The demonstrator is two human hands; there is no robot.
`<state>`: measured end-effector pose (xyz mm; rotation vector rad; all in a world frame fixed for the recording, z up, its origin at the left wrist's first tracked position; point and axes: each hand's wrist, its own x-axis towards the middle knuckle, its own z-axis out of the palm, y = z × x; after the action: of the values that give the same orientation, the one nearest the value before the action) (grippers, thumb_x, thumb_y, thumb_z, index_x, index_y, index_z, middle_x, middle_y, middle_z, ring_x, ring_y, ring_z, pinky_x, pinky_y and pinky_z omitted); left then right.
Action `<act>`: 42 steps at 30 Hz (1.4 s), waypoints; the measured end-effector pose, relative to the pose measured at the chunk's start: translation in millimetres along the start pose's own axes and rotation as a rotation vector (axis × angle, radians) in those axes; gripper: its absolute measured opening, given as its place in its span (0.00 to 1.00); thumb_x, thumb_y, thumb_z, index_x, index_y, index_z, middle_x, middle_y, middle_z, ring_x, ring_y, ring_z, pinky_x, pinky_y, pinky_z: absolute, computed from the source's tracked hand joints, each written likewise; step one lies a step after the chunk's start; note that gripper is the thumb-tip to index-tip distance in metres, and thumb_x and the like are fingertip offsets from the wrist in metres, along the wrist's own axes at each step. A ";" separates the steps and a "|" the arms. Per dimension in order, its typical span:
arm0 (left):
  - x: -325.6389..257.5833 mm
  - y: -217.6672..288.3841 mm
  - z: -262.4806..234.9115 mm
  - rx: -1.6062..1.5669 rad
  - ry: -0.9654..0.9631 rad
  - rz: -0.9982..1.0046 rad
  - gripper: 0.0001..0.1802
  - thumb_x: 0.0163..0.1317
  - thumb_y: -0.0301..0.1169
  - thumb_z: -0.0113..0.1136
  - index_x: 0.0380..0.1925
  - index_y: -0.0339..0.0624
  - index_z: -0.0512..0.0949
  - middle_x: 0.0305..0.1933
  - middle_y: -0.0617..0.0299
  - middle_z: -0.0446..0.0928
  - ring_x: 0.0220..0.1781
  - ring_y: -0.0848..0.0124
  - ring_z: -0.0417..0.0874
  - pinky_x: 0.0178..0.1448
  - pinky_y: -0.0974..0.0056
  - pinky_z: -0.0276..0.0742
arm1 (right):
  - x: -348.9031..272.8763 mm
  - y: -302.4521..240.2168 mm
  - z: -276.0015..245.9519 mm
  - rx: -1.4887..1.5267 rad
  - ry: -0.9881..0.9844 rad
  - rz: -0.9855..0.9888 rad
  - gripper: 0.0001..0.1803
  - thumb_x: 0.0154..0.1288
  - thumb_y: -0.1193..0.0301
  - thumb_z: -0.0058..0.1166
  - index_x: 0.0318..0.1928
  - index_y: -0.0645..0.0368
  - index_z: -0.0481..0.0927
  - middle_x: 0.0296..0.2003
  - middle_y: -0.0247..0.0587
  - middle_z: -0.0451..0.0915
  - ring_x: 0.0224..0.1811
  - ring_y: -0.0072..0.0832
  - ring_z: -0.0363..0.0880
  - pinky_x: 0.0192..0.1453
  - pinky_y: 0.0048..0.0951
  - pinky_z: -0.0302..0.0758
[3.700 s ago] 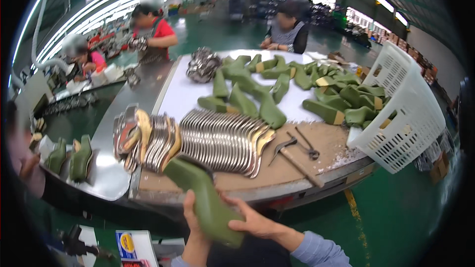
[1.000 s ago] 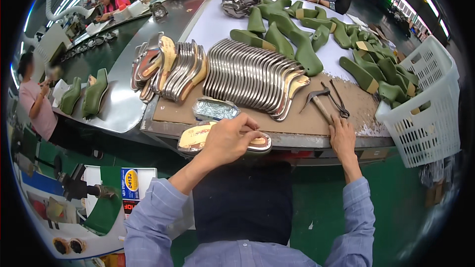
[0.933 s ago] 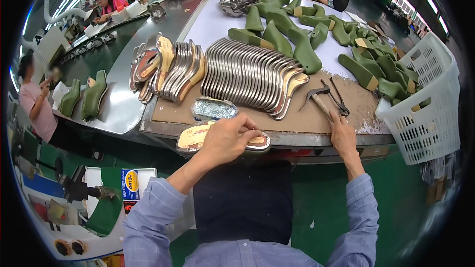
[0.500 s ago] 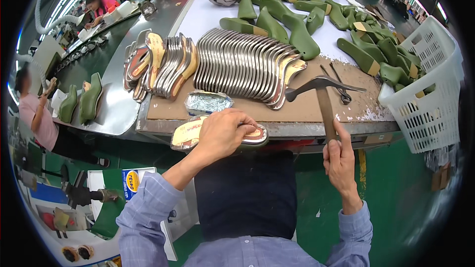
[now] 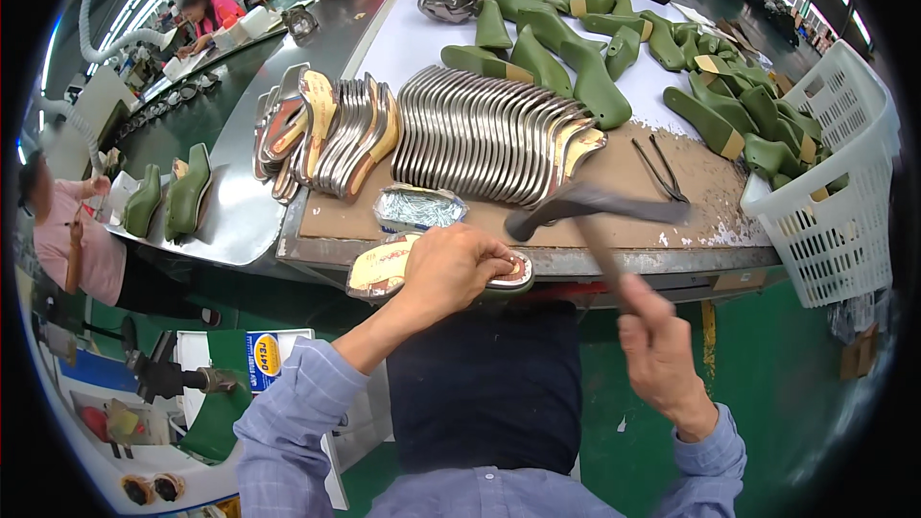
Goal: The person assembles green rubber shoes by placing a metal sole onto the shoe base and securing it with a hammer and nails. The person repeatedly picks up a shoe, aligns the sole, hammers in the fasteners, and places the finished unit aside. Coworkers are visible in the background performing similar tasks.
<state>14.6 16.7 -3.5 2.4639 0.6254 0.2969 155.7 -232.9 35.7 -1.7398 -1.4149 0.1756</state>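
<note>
Fingers (image 5: 484,259) of the left hand (image 5: 451,269) are pressed down and curled over the insole (image 5: 384,267), which is pinned on top of a green shoe last (image 5: 499,290) just off the near edge of the worktop (image 5: 624,173), over the dark apron (image 5: 480,384). And now the hammer (image 5: 585,216) is up: it was lying by the pincers (image 5: 657,168) on the worktop a second ago with the right hand (image 5: 662,355) resting on it, and since then it has been lifted clear and swung back, its head blurred above the near edge, its handle clenched in the right fist. That lift is read as a blow being wound up on the insole, so the tacking stroke looks imminent, while the left hand has not shifted from its hold. Behind the insole, a foil tray of tacks (image 5: 420,206) sits on the cardboard mat (image 5: 614,158), and a long row of metal sole plates (image 5: 489,134) is fanned across the middle. Green lasts (image 5: 566,58) are heaped toward the far edge, and a white basket (image 5: 835,182) is hung at the right corner.
</note>
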 end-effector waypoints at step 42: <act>-29.0 -19.0 -16.1 0.426 0.010 0.163 0.32 0.52 0.54 0.72 0.47 0.43 0.77 0.42 0.59 0.79 0.48 0.58 0.78 0.50 0.54 0.68 | 29.4 -27.9 -50.0 -0.019 0.297 -0.117 0.26 0.73 0.73 0.54 0.69 0.59 0.67 0.37 0.43 0.85 0.31 0.33 0.81 0.35 0.28 0.78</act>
<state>-23.0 23.8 -3.5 2.9321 0.5344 0.2595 174.9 -234.4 97.1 -1.6158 -1.2963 -0.1543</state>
